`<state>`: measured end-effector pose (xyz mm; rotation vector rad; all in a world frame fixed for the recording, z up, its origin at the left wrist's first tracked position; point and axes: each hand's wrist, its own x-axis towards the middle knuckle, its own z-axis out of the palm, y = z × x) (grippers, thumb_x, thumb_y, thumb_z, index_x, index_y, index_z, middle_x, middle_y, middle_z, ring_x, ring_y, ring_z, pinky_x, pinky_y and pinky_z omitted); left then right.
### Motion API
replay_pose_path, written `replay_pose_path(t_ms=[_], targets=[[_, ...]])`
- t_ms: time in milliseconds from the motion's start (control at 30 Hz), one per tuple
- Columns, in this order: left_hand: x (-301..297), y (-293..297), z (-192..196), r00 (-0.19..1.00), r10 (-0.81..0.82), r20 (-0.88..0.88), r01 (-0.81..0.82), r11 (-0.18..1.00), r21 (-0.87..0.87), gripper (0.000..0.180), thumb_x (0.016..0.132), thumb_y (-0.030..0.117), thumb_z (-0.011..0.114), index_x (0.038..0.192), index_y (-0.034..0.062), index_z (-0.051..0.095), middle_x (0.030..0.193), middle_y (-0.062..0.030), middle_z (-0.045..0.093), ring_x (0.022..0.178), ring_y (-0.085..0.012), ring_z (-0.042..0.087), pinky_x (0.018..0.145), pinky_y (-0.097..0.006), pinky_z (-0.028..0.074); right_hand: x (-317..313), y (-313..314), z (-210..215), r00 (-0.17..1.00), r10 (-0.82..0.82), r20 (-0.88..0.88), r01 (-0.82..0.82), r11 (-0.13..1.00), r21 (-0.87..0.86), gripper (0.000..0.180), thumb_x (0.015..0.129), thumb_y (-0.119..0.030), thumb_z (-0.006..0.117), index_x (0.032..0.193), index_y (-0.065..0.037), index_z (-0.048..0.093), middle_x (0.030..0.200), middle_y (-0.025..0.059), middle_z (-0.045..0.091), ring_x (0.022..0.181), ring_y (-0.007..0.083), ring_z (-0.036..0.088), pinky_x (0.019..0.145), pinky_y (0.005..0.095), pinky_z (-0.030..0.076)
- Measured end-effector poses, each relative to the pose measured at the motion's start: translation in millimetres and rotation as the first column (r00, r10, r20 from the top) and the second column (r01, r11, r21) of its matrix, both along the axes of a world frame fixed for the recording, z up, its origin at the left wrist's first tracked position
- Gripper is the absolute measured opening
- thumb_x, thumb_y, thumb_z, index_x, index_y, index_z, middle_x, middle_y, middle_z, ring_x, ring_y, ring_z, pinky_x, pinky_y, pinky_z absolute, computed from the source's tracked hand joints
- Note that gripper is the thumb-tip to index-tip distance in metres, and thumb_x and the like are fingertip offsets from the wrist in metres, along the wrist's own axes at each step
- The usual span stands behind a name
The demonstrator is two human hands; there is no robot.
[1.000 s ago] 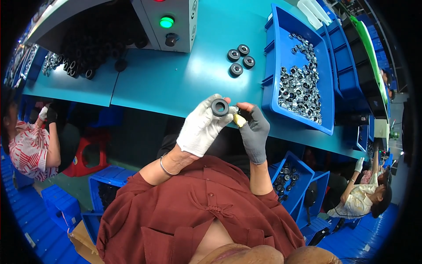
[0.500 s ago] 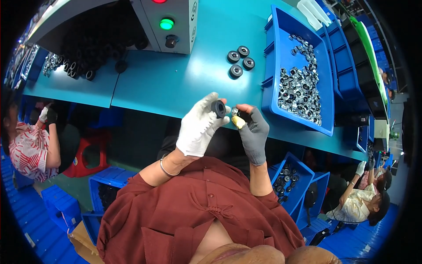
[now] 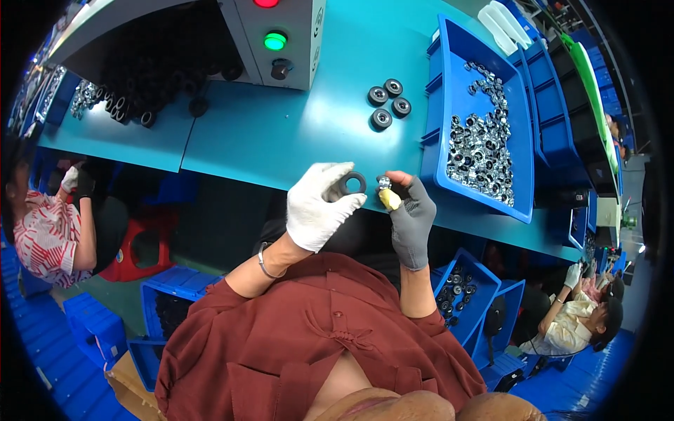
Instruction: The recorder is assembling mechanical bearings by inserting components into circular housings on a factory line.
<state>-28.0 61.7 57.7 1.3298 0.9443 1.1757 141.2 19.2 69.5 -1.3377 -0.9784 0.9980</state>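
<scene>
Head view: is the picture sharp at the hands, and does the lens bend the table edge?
Head view: the left hand with the black ring and the right hand look sharp; the teal table edge curves; the corners are black.

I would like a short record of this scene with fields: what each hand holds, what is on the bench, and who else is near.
left hand: white glove, holds a black ring in its fingertips
right hand: grey glove, holds a small silver part
gap: ring and part close together, contact cannot be told
bench: teal
on bench: three black rings; blue bin of silver parts; grey box with a lit green lamp
nearby: seated people at far left and lower right
</scene>
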Motion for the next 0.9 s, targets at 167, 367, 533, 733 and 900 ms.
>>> replay_pose_path(t_ms=[167, 367, 533, 733, 900], targets=[[0.1, 2.0, -0.1, 0.996, -0.092, -0.009, 0.091, 0.994, -0.065, 0.05, 0.075, 0.0, 0.083, 0.122, -0.001, 0.066, 0.107, -0.0055, 0.064, 0.077, -0.0061, 0.061, 0.068, -0.02, 0.052, -5.6, -1.9, 4.5, 0.999, 0.025, -0.035, -0.026, 0.999, -0.025, 0.029, 0.09, 0.001, 0.065, 0.119, 0.003, 0.064, 0.107, 0.0042, 0.066, 0.096, 0.0091, 0.061, 0.086, 0.0232, 0.049], [-2.5, 3.8, 6.5, 0.967, -0.138, 0.215, 0.197, 0.938, -0.285, 0.05, 0.08, -0.007, 0.076, 0.127, -0.0051, 0.062, 0.107, -0.007, 0.063, 0.076, -0.009, 0.062, 0.068, -0.022, 0.053, -6.2, -1.3, 3.6, 0.966, 0.034, -0.256, -0.035, 0.999, -0.002, 0.028, 0.092, -0.001, 0.064, 0.12, 0.005, 0.062, 0.108, 0.0066, 0.066, 0.097, 0.0118, 0.062, 0.088, 0.0254, 0.049], [-3.9, 2.5, 6.5, 0.932, -0.172, 0.318, 0.258, 0.932, -0.255, 0.052, 0.083, -0.012, 0.069, 0.133, -0.0066, 0.057, 0.114, -0.0087, 0.059, 0.079, -0.0117, 0.063, 0.07, -0.023, 0.054, -7.5, -3.2, 7.8, 0.909, 0.068, -0.41, -0.054, 0.997, 0.046, 0.028, 0.094, -0.004, 0.063, 0.121, 0.005, 0.061, 0.108, 0.0081, 0.066, 0.098, 0.0136, 0.063, 0.089, 0.0271, 0.049], [-5.4, 0.3, -2.0, 0.886, -0.197, 0.42, 0.315, 0.92, -0.232, 0.057, 0.086, 0.004, 0.075, 0.137, -0.0065, 0.052, 0.115, -0.0097, 0.059, 0.079, -0.0139, 0.062, 0.071, -0.025, 0.053, -10.4, -6.4, 14.0, 0.916, 0.051, -0.399, -0.034, 0.998, 0.05, 0.028, 0.095, -0.005, 0.063, 0.121, 0.006, 0.06, 0.108, 0.0091, 0.066, 0.097, 0.0137, 0.063, 0.089, 0.0271, 0.049], [-5.8, -0.5, -0.8, 0.872, -0.211, 0.442, 0.352, 0.897, -0.267, 0.056, 0.087, -0.002, 0.07, 0.14, -0.0058, 0.05, 0.115, -0.0091, 0.058, 0.081, -0.0143, 0.062, 0.074, -0.026, 0.053, -11.1, -8.4, 16.2, 0.911, 0.042, -0.41, -0.021, 0.998, 0.055, 0.028, 0.094, -0.005, 0.063, 0.12, 0.006, 0.06, 0.108, 0.0093, 0.066, 0.097, 0.0139, 0.063, 0.089, 0.0273, 0.049]])
